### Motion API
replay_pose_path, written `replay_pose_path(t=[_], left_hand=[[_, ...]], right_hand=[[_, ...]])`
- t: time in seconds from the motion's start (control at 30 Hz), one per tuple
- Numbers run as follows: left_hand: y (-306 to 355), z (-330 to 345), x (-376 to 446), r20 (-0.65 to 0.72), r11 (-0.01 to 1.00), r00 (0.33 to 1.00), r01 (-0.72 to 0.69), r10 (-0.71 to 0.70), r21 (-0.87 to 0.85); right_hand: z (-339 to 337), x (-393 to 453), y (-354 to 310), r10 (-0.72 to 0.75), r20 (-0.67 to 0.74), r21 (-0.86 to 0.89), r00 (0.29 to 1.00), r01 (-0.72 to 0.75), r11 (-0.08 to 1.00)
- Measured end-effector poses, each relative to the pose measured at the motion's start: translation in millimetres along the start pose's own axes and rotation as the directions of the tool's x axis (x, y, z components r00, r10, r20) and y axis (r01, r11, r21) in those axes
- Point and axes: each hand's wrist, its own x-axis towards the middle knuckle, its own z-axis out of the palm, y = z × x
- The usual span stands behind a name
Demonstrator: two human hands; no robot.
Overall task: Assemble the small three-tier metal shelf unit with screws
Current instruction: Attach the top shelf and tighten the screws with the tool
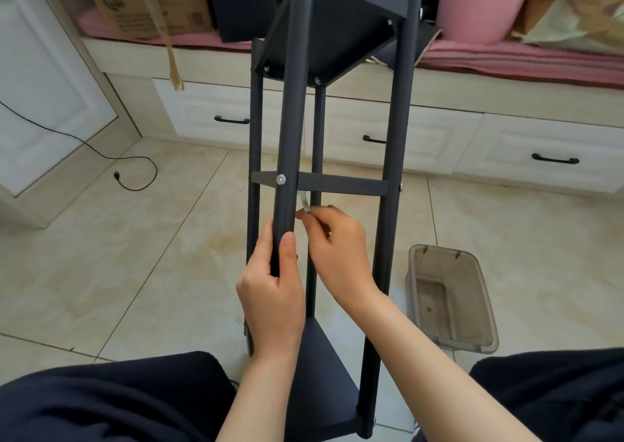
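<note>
Now my left hand (270,293) grips the shelf's (341,185) near pole (290,138); my right hand (337,249) pinches a small metal tool (305,202), its tip hidden at twelve o'clock behind that pole.

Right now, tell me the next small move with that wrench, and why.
Probably seat the small wrench behind the near pole at the screw on the middle shelf bar and turn. The right hand pinches the wrench just below that bar, and the left hand grips the pole to steady it.
</note>
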Motion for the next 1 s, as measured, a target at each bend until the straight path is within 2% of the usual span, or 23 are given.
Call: replay_pose_path(t=[0.27, 0.7, 0.87, 1.0], left_hand=[[5, 1, -2, 0.014, 1.0, 1.0, -0.001, 0.001, -0.013], [5, -3, 1, -0.002, 1.0, 1.0, -0.024, 0.024, 0.011], [4, -4, 2, -0.018, 1.0, 0.999, -0.029, 0.029, 0.007], [3, -4, 2, -0.027, 0.999, 0.999, -0.035, 0.036, 0.014]], right_hand=[[-18, -7, -5, 0.09, 0.027, 0.026, 0.996, -0.091, 0.996], [-13, 11, -9, 0.07, 0.042, 0.088, 0.997, -0.074, 0.993], [5, 15, 1, -0.096, -0.052, -0.026, 0.994, 0.095, 0.995], [19, 16, 9, -0.258, -0.151, -0.092, 0.954, 0.246, 0.965]])
